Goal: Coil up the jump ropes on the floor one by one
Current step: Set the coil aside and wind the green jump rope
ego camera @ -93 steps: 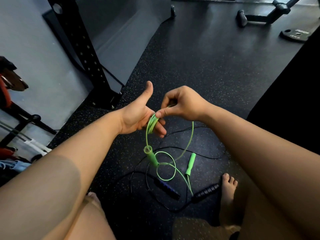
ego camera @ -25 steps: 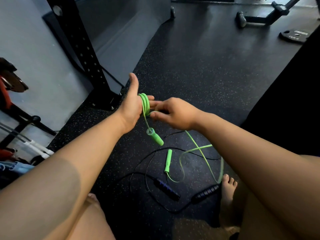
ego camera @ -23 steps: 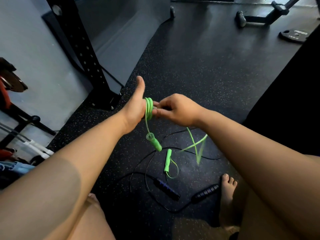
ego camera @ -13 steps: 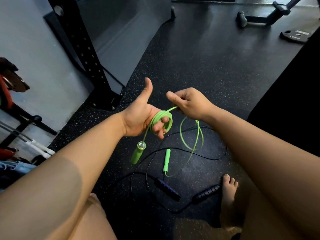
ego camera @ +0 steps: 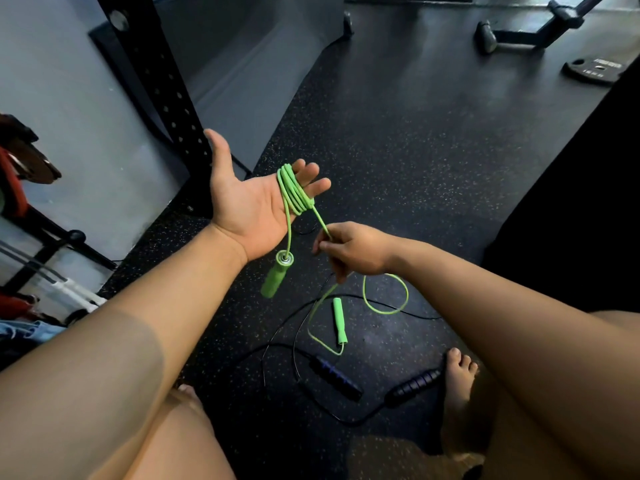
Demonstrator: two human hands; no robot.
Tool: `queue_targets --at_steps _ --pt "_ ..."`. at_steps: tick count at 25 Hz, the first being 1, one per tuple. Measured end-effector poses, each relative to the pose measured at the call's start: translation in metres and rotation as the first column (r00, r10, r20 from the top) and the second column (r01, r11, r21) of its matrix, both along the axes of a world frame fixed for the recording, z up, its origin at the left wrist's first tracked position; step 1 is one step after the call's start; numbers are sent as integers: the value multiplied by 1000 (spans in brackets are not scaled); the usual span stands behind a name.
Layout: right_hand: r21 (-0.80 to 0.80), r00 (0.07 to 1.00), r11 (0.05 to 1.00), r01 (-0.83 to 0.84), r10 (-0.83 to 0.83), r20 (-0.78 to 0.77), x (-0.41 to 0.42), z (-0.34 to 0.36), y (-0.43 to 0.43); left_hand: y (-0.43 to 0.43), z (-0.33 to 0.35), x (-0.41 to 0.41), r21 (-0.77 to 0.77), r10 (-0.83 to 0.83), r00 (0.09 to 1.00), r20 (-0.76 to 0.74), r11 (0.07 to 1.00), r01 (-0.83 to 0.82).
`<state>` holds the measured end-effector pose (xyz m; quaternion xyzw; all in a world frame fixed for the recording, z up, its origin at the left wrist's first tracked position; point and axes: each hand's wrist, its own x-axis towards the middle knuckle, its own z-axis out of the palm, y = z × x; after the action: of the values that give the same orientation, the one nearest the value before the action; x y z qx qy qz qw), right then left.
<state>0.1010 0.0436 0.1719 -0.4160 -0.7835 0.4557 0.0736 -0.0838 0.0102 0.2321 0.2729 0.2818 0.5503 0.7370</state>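
- The green jump rope [ego camera: 294, 192] is bright light green all over.
- The black jump rope [ego camera: 414, 382] has a thin black cord; one handle [ego camera: 334, 377] has dark blue rings.
- The floor [ego camera: 398, 150] is black with tiny pale specks.
- The post [ego camera: 162, 81] is black with a row of round holes.
- The wall [ego camera: 69, 98] is plain grey.

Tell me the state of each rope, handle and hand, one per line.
Green cord jump rope: partly coiled, rest loose.
One green handle: dangling.
Other green handle: lying on floor.
Black jump rope: uncoiled on floor.
Left hand: open, palm up, coil round its fingers.
Right hand: pinching green cord.
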Motion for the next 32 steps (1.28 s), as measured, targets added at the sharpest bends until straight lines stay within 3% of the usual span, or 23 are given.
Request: queue_targets --at_steps 6,11,14,17,19,23,28,32 --pt "147 980 980 -131 106 168 -11 21 -6 5 -2 6 -1 178 978 -107 984 -179" --pt "120 980 977 -177 163 113 -13 38 -8 13 -13 7 -19 240 894 -377 964 -267" --pt "304 976 931 -204 170 133 -9 44 -6 20 -24 6 -112 12 776 -631 988 -107" --pt "341 972 912 -228 191 138 -2 49 -5 16 -26 6 -239 -332 521 -786 941 239" --pt "346 973 911 -225 193 126 2 53 -5 13 -22 9 -282 -392 386 -835 907 312" --pt "382 981 904 -193 181 69 7 55 -4 6 -10 12 -302 -399 262 -879 889 344" --pt "370 996 925 -83 87 8 17 56 5 -4 -5 14 -357 -468 226 -854 845 398" --pt "413 999 910 -41 51 -12 22 55 9 -2 2 10 -379 -506 345 -791 846 374"
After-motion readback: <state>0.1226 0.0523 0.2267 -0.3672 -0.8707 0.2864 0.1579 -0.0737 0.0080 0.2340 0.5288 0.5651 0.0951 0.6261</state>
